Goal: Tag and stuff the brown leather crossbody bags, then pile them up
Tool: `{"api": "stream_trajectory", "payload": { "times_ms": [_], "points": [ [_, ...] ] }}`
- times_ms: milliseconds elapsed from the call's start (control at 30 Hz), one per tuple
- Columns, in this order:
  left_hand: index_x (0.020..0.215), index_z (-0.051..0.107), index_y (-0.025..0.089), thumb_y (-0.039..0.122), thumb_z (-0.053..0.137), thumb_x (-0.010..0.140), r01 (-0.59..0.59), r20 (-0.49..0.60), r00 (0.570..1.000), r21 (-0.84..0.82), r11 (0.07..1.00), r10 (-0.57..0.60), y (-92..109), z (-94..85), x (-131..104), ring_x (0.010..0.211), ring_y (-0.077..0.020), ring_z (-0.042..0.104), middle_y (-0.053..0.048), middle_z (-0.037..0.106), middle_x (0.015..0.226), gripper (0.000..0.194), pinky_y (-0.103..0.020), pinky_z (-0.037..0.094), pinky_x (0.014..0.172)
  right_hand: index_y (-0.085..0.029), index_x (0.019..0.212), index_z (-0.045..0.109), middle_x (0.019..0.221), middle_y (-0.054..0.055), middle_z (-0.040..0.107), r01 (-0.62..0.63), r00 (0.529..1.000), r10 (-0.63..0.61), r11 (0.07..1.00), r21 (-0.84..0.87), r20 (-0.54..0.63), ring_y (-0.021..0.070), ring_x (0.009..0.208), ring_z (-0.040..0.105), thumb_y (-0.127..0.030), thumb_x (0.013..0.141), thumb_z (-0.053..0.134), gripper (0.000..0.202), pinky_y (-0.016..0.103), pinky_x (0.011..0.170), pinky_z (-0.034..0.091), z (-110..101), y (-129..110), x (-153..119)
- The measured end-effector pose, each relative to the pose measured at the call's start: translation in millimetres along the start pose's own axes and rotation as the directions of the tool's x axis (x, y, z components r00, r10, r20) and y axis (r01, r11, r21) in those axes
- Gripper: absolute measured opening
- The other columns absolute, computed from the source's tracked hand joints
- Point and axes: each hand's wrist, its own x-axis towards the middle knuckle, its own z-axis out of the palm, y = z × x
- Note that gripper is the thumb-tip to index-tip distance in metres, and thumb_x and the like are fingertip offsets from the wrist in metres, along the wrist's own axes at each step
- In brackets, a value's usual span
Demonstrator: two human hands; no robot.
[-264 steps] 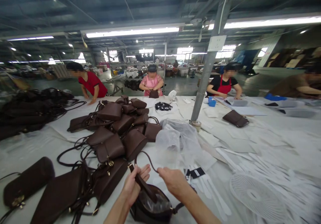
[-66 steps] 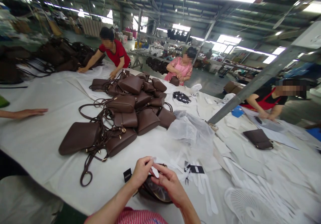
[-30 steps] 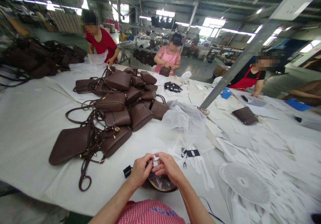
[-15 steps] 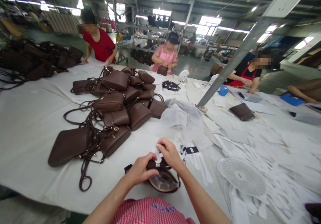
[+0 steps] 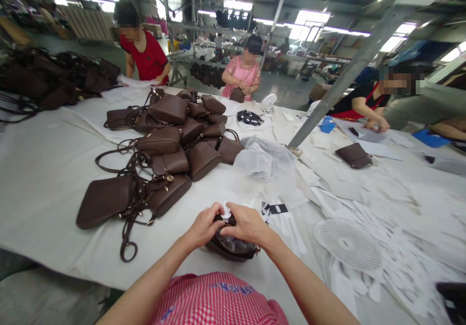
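Note:
An open dark brown bag (image 5: 235, 248) stands on the white-covered table in front of me, its mouth facing up and clear plastic showing inside. My left hand (image 5: 206, 225) grips the bag's far rim on the left side, thumb and fingers bent. My right hand (image 5: 245, 224) is on the same rim just to the right, its fingers around the edge and a small white piece (image 5: 226, 212). That white piece stands up between both hands. Exactly which fingers pinch it is hard to make out.
Brown bags with straps lie heaped (image 5: 167, 145) at left centre. Beyond my hands is a translucent plastic sheet (image 5: 269, 162). On the right are a white fan (image 5: 347, 245), white strips, a black tag (image 5: 278, 209) and a metal pole (image 5: 338, 77). Several people stand around the table.
My right hand has come down from above the white piece onto the bag's rim, nearer my left hand. The white piece sits lower, and the bag's opening is more covered.

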Motion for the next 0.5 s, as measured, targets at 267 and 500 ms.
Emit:
{"api": "stream_trajectory", "payload": {
  "times_ms": [267, 500],
  "points": [
    [0.108, 0.056, 0.019, 0.015, 0.039, 0.091, -0.364, 0.038, 0.925, 0.372, 0.854, 0.378, 5, 32.0, -34, 0.1, -0.0217, 0.056, -0.01, 0.062, 0.104, 0.025, -0.037, 0.045, 0.089, -0.008, 0.141, 0.028, 0.097, 0.013, 0.069, 0.0, 0.999, 0.011, 0.979, -0.205, 0.053, 0.0246, 0.089, 0.062, -0.008, 0.066, 0.05, 0.078, 0.032, 0.074, 0.042, -3, 24, 4],
    [0.098, 0.059, 0.016, 0.008, 0.042, 0.088, -0.275, 0.239, 0.957, 0.551, 0.788, 0.167, -14, 61.3, -36, 0.094, -0.0239, 0.054, -0.009, 0.062, 0.093, 0.021, -0.043, 0.044, 0.089, -0.017, 0.098, 0.052, 0.063, -0.003, 0.059, -0.22, 0.973, 0.166, 0.876, 0.43, 0.161, 0.0156, 0.057, 0.056, -0.016, 0.068, 0.05, 0.03, 0.026, 0.057, 0.041, -8, 20, -1]
  ]
}}
